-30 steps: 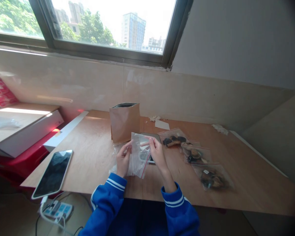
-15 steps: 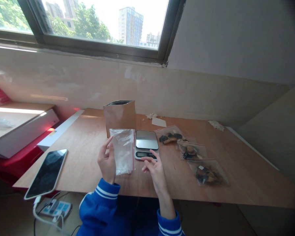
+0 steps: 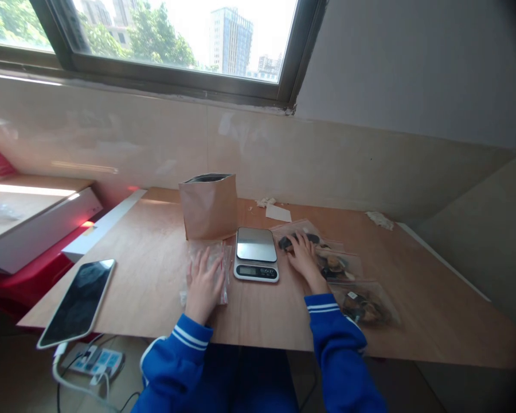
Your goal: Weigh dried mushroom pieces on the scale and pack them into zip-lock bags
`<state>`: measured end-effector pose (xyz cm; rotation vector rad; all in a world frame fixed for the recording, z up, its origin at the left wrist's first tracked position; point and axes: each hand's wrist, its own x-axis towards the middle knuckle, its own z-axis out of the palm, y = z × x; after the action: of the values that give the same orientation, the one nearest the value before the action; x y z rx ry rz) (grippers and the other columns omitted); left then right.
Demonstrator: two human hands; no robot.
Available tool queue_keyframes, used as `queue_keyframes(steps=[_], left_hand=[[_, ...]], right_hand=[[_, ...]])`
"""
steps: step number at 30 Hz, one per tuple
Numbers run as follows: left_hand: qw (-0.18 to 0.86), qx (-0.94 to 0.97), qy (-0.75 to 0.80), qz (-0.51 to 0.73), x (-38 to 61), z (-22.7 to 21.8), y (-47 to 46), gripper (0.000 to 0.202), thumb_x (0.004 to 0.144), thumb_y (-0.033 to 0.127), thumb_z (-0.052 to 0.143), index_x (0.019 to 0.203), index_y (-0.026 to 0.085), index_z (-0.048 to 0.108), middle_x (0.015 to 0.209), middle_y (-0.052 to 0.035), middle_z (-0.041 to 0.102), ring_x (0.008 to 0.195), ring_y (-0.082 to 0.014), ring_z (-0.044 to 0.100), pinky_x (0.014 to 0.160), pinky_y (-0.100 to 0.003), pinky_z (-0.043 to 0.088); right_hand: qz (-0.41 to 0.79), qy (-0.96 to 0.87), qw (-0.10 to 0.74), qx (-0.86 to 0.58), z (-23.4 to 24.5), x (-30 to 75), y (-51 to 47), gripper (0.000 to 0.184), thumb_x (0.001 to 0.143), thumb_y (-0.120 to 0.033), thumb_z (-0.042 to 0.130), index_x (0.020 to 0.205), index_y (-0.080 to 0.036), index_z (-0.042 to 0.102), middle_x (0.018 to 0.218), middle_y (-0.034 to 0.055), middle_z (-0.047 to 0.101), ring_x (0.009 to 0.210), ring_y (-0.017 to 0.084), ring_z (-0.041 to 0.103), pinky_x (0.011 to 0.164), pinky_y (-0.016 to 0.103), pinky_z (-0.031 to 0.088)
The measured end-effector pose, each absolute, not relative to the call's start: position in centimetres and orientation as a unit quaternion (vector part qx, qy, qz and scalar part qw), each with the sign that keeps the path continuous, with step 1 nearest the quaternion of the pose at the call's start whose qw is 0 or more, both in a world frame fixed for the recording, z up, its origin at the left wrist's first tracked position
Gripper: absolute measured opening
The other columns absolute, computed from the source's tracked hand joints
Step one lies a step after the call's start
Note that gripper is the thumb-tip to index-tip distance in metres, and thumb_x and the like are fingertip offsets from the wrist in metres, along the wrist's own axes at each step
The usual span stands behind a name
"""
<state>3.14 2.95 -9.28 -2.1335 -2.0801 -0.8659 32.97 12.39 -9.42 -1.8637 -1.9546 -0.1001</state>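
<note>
My left hand (image 3: pixel 204 284) lies with spread fingers on a small stack of clear zip bags (image 3: pixel 219 252), left of the kitchen scale (image 3: pixel 257 246). The scale's metal plate is bare, and its display cannot be read. To the scale's right, my right hand (image 3: pixel 305 261) rests with fingers apart on the farthest of several filled zip bags, partly covering it. This far bag (image 3: pixel 313 238) holds dark and brown pieces like dried mushrooms. Closer to me lie a second filled bag (image 3: pixel 337 264) and a third one (image 3: pixel 367 310) with a small white packet inside.
An upright brown paper pouch (image 3: pixel 210 209), open at the top, stands behind the clear bags. A white card (image 3: pixel 278 213) lies at the back, near crumpled tissue (image 3: pixel 265 202). The phone (image 3: pixel 78 301) sits at the table's left edge, its cable hanging towards a power strip (image 3: pixel 95 364).
My left hand has come down flat onto the clear bags, which have shifted nearer me. My right hand has moved from the scale's display right and away, onto the farthest filled bag.
</note>
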Motion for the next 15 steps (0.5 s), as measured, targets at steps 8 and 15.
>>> queue_keyframes(steps=[8, 15], left_hand=[[-0.070, -0.746, -0.634, -0.192, 2.2, -11.9, 4.1, 0.051, 0.094, 0.039, 0.040, 0.143, 0.027, 0.044, 0.152, -0.0086, 0.039, 0.142, -0.0309, 0.028, 0.114, -0.053, 0.020], [-0.195, -0.709, -0.563, -0.377, 3.3, -8.4, 3.4, 0.042, 0.094, 0.028, 0.037, 0.132, 0.020, 0.054, 0.137, -0.0122, 0.056, 0.132, -0.0256, 0.045, 0.115, -0.049, 0.022]], right_hand=[[-0.047, -0.658, 0.332, -0.675, -9.5, 32.9, 11.9, 0.033, 0.090, -0.021, 0.044, 0.112, -0.024, 0.068, 0.119, 0.0103, 0.067, 0.121, 0.028, 0.051, 0.104, 0.050, 0.025], [0.009, -0.371, 0.711, -0.598, -4.1, 30.6, 8.5, 0.046, 0.086, -0.057, 0.050, 0.096, -0.014, 0.063, 0.092, 0.0138, 0.069, 0.085, 0.025, 0.065, 0.075, 0.037, 0.048]])
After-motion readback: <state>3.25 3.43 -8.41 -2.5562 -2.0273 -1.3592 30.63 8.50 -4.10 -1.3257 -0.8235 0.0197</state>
